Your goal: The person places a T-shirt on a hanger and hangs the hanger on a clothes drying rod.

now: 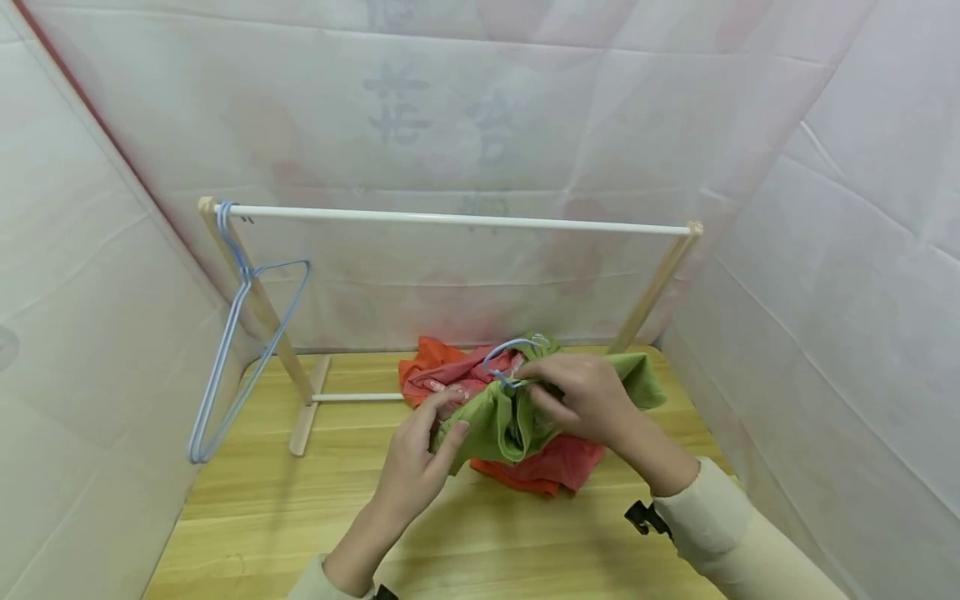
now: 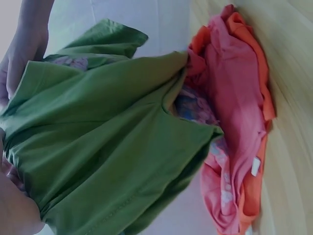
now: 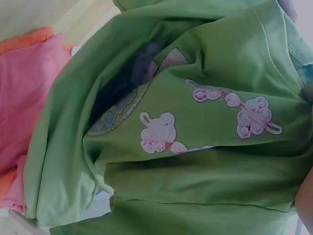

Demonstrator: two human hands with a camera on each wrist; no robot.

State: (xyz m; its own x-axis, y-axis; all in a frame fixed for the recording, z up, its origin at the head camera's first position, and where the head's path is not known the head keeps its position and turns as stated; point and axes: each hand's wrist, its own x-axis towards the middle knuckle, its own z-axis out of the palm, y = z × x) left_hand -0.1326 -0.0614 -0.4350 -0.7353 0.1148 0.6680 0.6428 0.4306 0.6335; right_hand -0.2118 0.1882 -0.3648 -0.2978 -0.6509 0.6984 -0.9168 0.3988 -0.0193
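Observation:
A green garment (image 1: pixel 491 425) with pink floral patches (image 3: pixel 255 116) is bunched between my two hands above the table. A light-blue hanger (image 1: pixel 507 343) pokes its hook out of the garment's top; most of its frame is hidden in the cloth. My left hand (image 1: pixel 416 454) grips the cloth's left side, thumb on the near face. At the hanger's neck, my right hand (image 1: pixel 581 396) pinches the green cloth between thumb and fingers. Behind and beneath lie a pink garment (image 2: pixel 234 88) and an orange garment (image 1: pixel 431 354), heaped together.
A drying rack with a white rod (image 1: pixel 450 219) and wooden posts (image 1: pixel 652 287) stands at the back of the wooden table (image 1: pixel 247 533). Blue hangers (image 1: pixel 248 273) hang at the rod's left end. Pale fabric walls (image 1: pixel 847 275) enclose the table on three sides.

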